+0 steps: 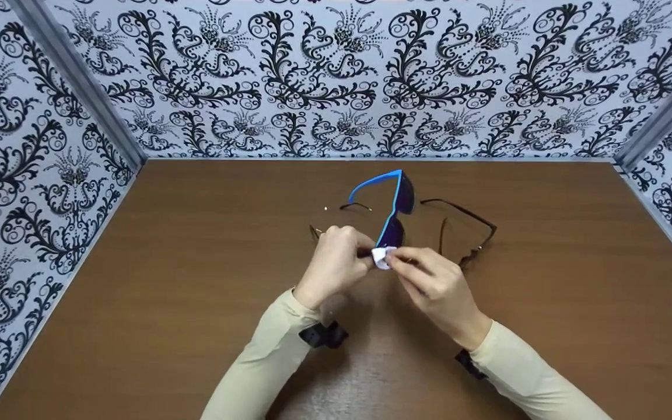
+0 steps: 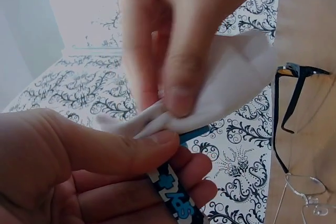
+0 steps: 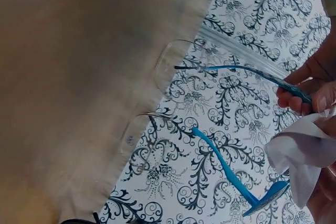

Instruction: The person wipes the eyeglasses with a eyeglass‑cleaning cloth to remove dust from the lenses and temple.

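My left hand [image 1: 336, 259] grips a pair of blue-framed sunglasses [image 1: 395, 201] with dark lenses, raised above the table. In the left wrist view, its thumb and fingers close round a patterned temple arm [image 2: 176, 195] with blue lettering. A white cloth [image 1: 379, 258] lies bunched at the upper end of that temple. My right hand [image 1: 438, 289] pinches the cloth between thumb and fingers, right beside the left thumb. The other blue temple [image 3: 223, 166] juts out freely in the right wrist view. Part of the frame is hidden behind the cloth and hands.
Dark-framed glasses [image 1: 476, 217] lie unfolded on the brown table [image 1: 196, 280], right of the sunglasses. Thin clear-lensed glasses [image 3: 170, 72] lie on the other side, mostly hidden by my left hand in the head view. Patterned walls [image 1: 336, 76] close in the back and sides.
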`<state>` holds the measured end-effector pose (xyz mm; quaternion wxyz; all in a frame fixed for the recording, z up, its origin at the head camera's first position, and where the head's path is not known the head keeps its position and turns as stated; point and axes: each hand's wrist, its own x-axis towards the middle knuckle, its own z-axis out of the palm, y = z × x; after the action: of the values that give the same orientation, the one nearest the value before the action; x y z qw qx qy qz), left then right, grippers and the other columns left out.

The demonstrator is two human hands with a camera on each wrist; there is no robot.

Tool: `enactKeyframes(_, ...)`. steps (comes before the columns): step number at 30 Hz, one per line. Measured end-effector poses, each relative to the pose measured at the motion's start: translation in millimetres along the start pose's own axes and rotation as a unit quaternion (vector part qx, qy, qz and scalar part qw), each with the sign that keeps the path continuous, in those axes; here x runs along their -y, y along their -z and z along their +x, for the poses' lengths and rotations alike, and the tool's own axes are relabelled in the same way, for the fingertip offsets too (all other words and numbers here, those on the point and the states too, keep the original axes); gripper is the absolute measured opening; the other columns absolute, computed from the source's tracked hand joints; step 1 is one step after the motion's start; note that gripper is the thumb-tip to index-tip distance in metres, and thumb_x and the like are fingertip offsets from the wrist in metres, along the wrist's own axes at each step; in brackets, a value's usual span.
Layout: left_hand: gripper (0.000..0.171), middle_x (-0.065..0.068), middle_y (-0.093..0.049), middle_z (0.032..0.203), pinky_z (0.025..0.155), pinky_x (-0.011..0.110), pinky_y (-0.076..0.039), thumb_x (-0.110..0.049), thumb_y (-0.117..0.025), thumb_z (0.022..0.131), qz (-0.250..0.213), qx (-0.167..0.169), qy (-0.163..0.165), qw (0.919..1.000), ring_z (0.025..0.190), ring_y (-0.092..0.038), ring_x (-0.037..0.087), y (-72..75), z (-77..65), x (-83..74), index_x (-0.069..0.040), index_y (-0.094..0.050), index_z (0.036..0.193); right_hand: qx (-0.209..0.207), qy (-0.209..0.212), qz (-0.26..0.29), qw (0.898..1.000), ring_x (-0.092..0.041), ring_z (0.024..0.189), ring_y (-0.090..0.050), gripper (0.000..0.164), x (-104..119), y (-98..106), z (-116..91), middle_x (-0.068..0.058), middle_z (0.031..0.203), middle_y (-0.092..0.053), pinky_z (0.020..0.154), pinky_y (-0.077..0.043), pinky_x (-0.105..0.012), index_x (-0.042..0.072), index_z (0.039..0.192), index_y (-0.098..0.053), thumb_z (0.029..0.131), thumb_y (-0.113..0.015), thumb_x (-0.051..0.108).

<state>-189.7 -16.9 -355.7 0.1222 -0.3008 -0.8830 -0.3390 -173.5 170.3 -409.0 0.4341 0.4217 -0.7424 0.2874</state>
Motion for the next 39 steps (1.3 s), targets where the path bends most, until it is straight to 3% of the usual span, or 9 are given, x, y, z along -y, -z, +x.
enactKeyframes(4,0.014,-0.006,-0.058,0.054,0.049,0.024,-0.034,0.000,-0.075,0.075,-0.018,0.011,0.007,0.9997,0.053,-0.039,0.006,0.8,-0.1,1.7,-0.009,-0.073,0.065,0.017,-0.006,-0.018,1.000,-0.024,0.078,-0.065,0.019,-3,5,-3,-0.012,0.097,-0.067,0.065,-0.055,-0.034,0.000,0.099,-0.075,0.096,-0.058,0.010)
enactKeyframes(8,0.008,-0.006,-0.064,0.059,0.051,0.025,-0.038,-0.007,-0.080,0.075,-0.020,0.031,0.019,0.9991,0.054,-0.044,0.006,1.9,-1.1,-1.0,-0.009,-0.076,0.069,0.013,-0.072,-0.042,0.996,-0.025,0.077,-0.064,0.015,-8,12,-2,-0.011,0.093,-0.068,0.066,-0.054,-0.037,0.000,0.098,-0.075,0.086,-0.067,-0.001)
enactKeyframes(13,0.005,-0.007,-0.063,0.058,0.051,0.028,-0.039,-0.009,-0.080,0.075,-0.012,0.062,0.026,0.9976,0.054,-0.044,0.006,1.0,-1.9,-6.9,-0.011,-0.077,0.072,0.010,-0.151,-0.043,0.988,-0.023,0.080,-0.063,0.027,-9,14,6,-0.010,0.093,-0.067,0.072,-0.053,-0.033,0.003,0.103,-0.074,0.078,-0.072,-0.008)
enactKeyframes(16,0.011,-0.010,-0.055,0.052,0.048,0.028,-0.036,-0.009,-0.080,0.075,-0.008,0.062,0.025,0.9977,0.052,-0.041,0.007,-0.7,-2.5,-8.2,-0.011,-0.075,0.066,0.012,-0.141,-0.028,0.990,-0.024,0.083,-0.062,0.035,-7,13,9,-0.010,0.096,-0.066,0.074,-0.051,-0.030,0.005,0.110,-0.073,0.079,-0.071,-0.009)
enactKeyframes(19,0.018,-0.012,-0.046,0.049,0.047,0.028,-0.034,-0.008,-0.080,0.074,-0.007,0.046,0.020,0.9987,0.051,-0.038,0.007,-1.9,-3.6,-6.4,-0.011,-0.070,0.060,0.012,-0.093,-0.013,0.996,-0.024,0.082,-0.061,0.028,-2,10,8,-0.011,0.097,-0.066,0.069,-0.051,-0.029,0.005,0.113,-0.072,0.087,-0.065,-0.003)
enactKeyframes(25,0.010,-0.007,-0.059,0.055,0.050,0.026,-0.037,-0.007,-0.079,0.076,-0.042,0.022,0.008,0.9989,0.053,-0.042,0.006,3.1,-5.4,-1.2,-0.009,-0.074,0.067,0.026,-0.024,0.011,0.999,-0.024,0.082,-0.062,0.024,3,9,-2,-0.012,0.099,-0.065,0.068,-0.053,-0.029,0.002,0.105,-0.074,0.099,-0.054,0.014)
enactKeyframes(30,0.005,-0.004,-0.067,0.063,0.053,0.025,-0.038,-0.005,-0.079,0.075,-0.061,0.038,0.024,0.9971,0.055,-0.048,0.003,10.1,-6.1,0.7,-0.010,-0.078,0.074,0.036,-0.043,-0.010,0.998,-0.025,0.082,-0.062,0.024,0,15,-7,-0.011,0.098,-0.066,0.068,-0.055,-0.034,0.004,0.101,-0.076,0.099,-0.055,0.018)
enactKeyframes(34,0.004,-0.005,-0.069,0.065,0.055,0.025,-0.039,-0.006,-0.080,0.075,-0.061,0.053,0.036,0.9961,0.056,-0.048,0.003,12.6,-6.7,-1.7,-0.010,-0.078,0.077,0.022,-0.095,-0.025,0.995,-0.027,0.083,-0.061,0.015,-4,20,-3,-0.011,0.097,-0.066,0.070,-0.052,-0.032,0.003,0.100,-0.075,0.090,-0.064,0.003)
enactKeyframes(39,0.004,-0.007,-0.065,0.058,0.052,0.024,-0.035,-0.008,-0.080,0.075,-0.060,0.063,0.025,0.9959,0.052,-0.043,0.002,9.2,-7.2,-6.9,-0.010,-0.077,0.073,-0.008,-0.136,-0.003,0.991,-0.027,0.085,-0.061,0.032,-5,18,10,-0.011,0.097,-0.066,0.080,-0.046,-0.021,0.006,0.103,-0.075,0.077,-0.069,-0.012)
